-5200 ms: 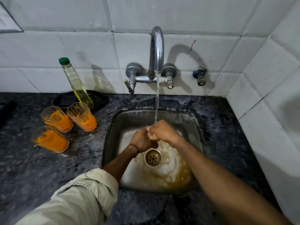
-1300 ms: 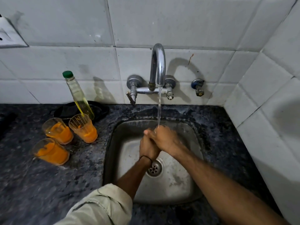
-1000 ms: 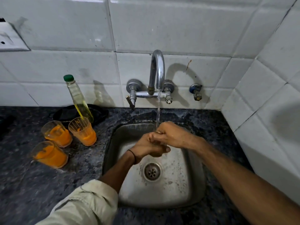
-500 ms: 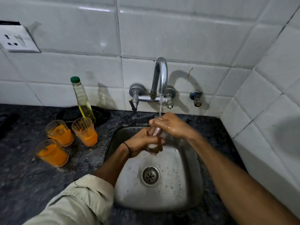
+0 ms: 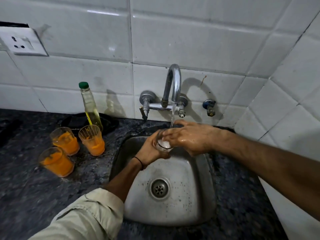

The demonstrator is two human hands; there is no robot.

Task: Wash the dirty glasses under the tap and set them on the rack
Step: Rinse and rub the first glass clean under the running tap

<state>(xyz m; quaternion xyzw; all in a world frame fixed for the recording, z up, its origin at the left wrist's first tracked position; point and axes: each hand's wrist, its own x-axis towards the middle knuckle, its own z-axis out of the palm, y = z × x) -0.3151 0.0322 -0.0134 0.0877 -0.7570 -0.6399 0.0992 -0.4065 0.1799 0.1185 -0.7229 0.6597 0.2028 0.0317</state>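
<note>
Leaning glass (image 5: pixel 162 142), mouth toward tap (image 5: pixel 173 84)

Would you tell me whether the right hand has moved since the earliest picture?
Yes. The right hand, holding the glass, has risen from the drain toward the tap spout.

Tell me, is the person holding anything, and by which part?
A clear glass, under the running tap. The left hand grips its side from below; the right hand curls over its top.
</note>
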